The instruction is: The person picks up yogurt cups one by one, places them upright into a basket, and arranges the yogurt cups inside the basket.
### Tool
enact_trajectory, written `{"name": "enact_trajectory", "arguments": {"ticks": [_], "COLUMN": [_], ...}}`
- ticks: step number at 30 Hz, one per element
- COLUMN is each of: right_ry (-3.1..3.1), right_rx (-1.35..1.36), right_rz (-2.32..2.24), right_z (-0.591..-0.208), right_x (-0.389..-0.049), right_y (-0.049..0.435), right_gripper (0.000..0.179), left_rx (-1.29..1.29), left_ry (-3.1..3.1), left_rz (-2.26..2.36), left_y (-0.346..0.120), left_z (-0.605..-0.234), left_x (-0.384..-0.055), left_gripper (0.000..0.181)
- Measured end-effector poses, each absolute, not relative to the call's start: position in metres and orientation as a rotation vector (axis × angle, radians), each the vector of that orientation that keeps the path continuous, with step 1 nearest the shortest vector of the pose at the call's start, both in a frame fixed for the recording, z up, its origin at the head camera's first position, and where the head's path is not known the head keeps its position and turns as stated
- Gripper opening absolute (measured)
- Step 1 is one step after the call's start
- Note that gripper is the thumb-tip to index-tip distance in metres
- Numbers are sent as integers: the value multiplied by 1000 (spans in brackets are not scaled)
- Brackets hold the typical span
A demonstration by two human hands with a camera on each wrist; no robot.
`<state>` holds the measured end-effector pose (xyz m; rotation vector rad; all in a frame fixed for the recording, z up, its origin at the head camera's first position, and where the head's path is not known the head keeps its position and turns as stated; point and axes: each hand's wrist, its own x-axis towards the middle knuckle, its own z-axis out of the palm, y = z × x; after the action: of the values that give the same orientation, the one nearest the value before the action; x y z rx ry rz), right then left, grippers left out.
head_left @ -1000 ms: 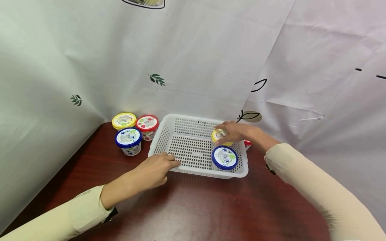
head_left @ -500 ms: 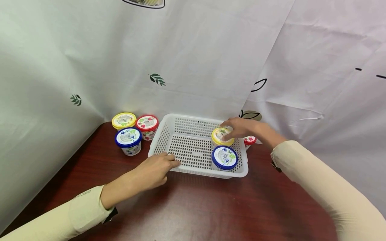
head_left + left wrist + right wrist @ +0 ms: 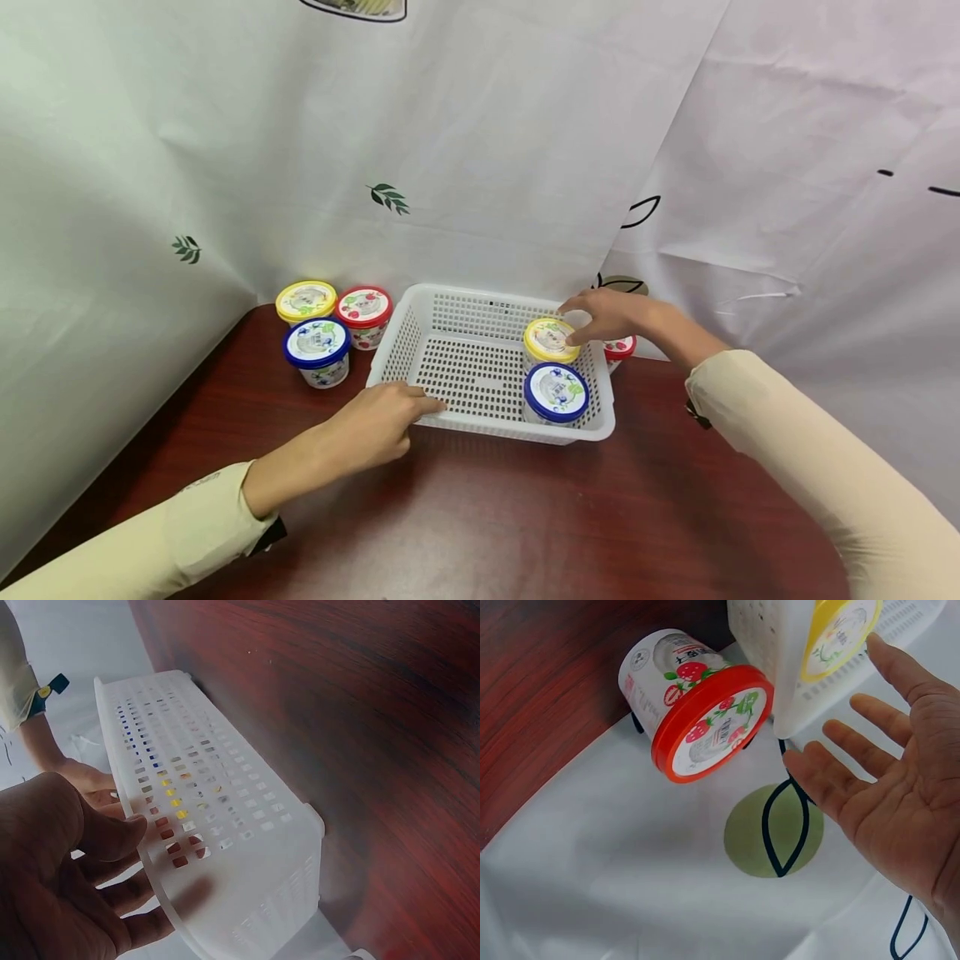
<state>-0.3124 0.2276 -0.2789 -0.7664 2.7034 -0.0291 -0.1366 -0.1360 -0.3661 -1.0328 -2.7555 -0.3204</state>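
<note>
A white perforated plastic basket (image 3: 480, 427) stands on the table. My left hand (image 3: 378, 423) grips its near rim at the left, the thumb (image 3: 116, 832) outside and the other fingers over the edge. At the basket's right end stand a yellow-lidded tub (image 3: 551, 340) and, nearer me, a blue-lidded tub (image 3: 556, 393). My right hand (image 3: 611, 315) hovers at the right rim beside the yellow lid, its fingers spread with nothing held. In the right wrist view, a red-lidded tub (image 3: 718, 724) with strawberry pictures sits outside the basket, close to that hand.
Left of the basket stand a yellow-lidded tub (image 3: 306, 300), a red-lidded tub (image 3: 364, 308) and a blue-lidded tub (image 3: 317, 343), grouped together. A white printed sheet (image 3: 480, 167) hangs behind the dark red wooden table (image 3: 510, 517).
My right hand has come off the yellow-lidded tub and moved to the right, uncovering its lid and the red-lidded tub outside the basket. My left hand stays on the rim.
</note>
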Motion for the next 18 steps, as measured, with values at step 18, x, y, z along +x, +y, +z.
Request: {"name": "enact_trajectory", "arguments": {"ticks": [18], "right_ry": [2718], "right_rx": [-757], "right_rz": [-45], "right_z": [-277], "right_x": [-314], "right_y": [245], "right_gripper": [73], "left_rx": [-1020], "left_ry": [-2805], "left_rz": [-406], "left_y": [-136], "left_z": [-365], "left_x": [-136], "left_gripper": [49]}}
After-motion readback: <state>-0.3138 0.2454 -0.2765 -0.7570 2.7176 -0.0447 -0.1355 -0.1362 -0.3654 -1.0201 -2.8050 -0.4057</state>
